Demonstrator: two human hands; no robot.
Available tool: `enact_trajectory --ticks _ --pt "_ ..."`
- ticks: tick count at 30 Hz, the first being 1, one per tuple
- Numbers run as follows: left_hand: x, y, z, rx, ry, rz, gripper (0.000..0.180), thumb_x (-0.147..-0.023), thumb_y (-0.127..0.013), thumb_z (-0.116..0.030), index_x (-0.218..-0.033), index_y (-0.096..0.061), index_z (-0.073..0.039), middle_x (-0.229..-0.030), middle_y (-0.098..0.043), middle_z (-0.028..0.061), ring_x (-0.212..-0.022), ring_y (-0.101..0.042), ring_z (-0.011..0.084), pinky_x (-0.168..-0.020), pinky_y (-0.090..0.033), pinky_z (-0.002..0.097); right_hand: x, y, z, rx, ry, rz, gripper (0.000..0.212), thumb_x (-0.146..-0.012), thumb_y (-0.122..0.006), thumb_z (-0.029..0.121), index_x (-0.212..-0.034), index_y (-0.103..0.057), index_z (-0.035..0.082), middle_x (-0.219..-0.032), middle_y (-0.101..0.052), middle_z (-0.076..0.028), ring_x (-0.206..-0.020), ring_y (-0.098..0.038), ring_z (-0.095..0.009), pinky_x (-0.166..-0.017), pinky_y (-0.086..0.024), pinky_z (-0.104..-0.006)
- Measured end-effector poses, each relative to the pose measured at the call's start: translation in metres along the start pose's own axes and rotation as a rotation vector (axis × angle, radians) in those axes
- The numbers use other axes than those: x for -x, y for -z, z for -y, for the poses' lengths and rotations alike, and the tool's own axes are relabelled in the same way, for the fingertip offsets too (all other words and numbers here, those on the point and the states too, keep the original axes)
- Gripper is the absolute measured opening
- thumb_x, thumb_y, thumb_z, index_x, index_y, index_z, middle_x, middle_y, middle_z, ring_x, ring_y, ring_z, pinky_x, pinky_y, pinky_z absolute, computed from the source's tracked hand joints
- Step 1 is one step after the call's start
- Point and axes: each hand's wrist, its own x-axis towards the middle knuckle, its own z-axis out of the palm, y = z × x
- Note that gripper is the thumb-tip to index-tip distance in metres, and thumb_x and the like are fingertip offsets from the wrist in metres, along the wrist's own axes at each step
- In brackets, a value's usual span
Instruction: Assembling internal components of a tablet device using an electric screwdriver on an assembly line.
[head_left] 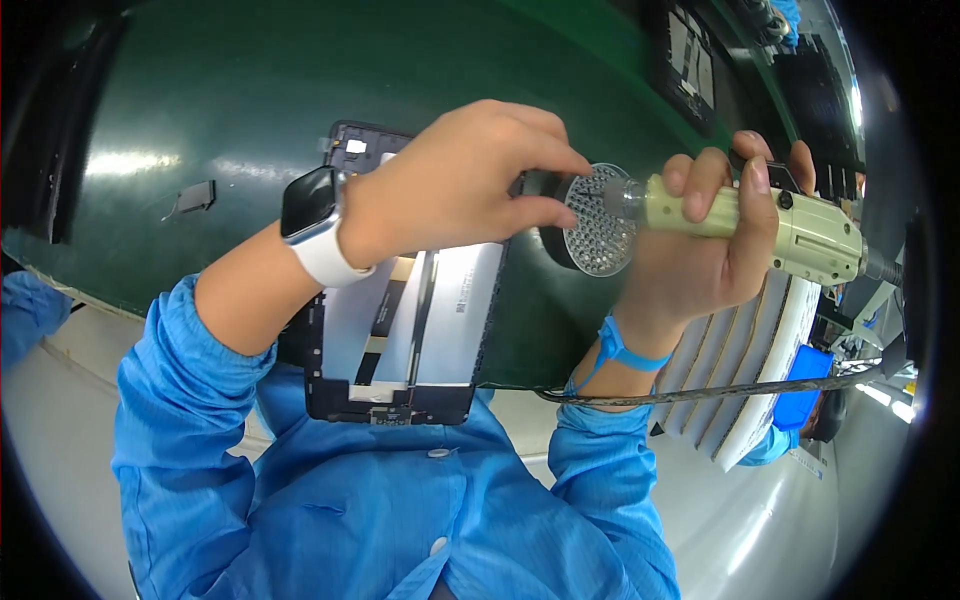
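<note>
Screwdriver: cream-coloured electric screwdriver (760,215), long axis level, tip pointing toward the person's left.
Right hand: right hand (700,250) wrapped closed around the screwdriver's barrel.
Left hand: left hand (460,185), fingertips pinched at the tip, just beside a round clear perforated screw tray (598,235).
Below: opened dark tablet chassis (400,330), nearer the left hand.
Surface: dark green bench mat (300,80).

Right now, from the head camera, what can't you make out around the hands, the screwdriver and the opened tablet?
- Screwdriver tip: hidden behind the round perforated screw tray.
- Left hand fingertips: whether they pinch a screw is too small to tell.
- Opened tablet upper half: covered by the left hand and wrist.
- Right hand palm: hidden behind the screwdriver body.
- White ribbed rack: partly behind the right forearm.
</note>
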Motion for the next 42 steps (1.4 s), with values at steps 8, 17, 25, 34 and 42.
enact_trajectory --ticks 8,17,25,34,42 --pt "0.004 0.009 0.006 0.024 0.006 0.034 0.012 -0.074 -0.077 -0.006 -0.085 -0.074 -0.002 -0.078 -0.065 0.0099 -0.074 -0.062 0.0278 -0.066 -0.05 0.0367 0.009 -0.022 -0.007 -0.014 -0.021 0.009 0.055 -0.085 -0.058 0.005 -0.135 -0.035 0.002 -0.098 -0.061 -0.021 -0.048 -0.051 -0.014 -0.05 -0.049 -0.0326" --pt "0.003 0.002 0.004 -0.079 -0.057 0.01 0.011 -0.075 -0.077 -0.009 -0.082 -0.074 -0.002 -0.075 -0.064 0.0089 -0.075 -0.06 0.0282 -0.067 -0.049 0.038 0.009 -0.016 0.001 -0.035 0.015 0.014 0.055 -0.085 -0.057 0.004 -0.135 -0.034 0.003 -0.098 -0.064 -0.021 -0.047 -0.051 -0.014 -0.051 -0.049 -0.0328" --pt "0.002 0.003 0.007 -0.122 -0.091 0.033 0.012 -0.075 -0.078 -0.011 -0.082 -0.074 -0.002 -0.075 -0.064 0.008 -0.075 -0.059 0.0271 -0.067 -0.049 0.037 0.009 -0.013 -0.001 -0.042 0.012 0.025 0.057 -0.085 -0.058 0.004 -0.136 -0.033 0.003 -0.098 -0.063 -0.022 -0.048 -0.052 -0.014 -0.051 -0.05 -0.0337" --pt "0.002 0.003 0.007 -0.074 -0.068 0.052 0.01 -0.075 -0.078 -0.01 -0.083 -0.075 -0.004 -0.076 -0.066 0.0073 -0.075 -0.059 0.0266 -0.067 -0.049 0.0365 0.011 -0.013 0.001 -0.029 0.033 0.027 0.057 -0.084 -0.06 0.004 -0.135 -0.034 0.002 -0.097 -0.064 -0.023 -0.047 -0.052 -0.015 -0.049 -0.05 -0.0343" --pt "0.0 0.004 0.006 -0.05 -0.062 0.05 0.01 -0.074 -0.078 -0.01 -0.082 -0.075 -0.004 -0.076 -0.067 0.0076 -0.074 -0.061 0.0256 -0.066 -0.049 0.0357 0.01 -0.014 0.002 -0.02 0.033 0.025 0.057 -0.084 -0.059 0.003 -0.135 -0.034 0.001 -0.097 -0.064 -0.023 -0.047 -0.051 -0.014 -0.049 -0.05 -0.0341"
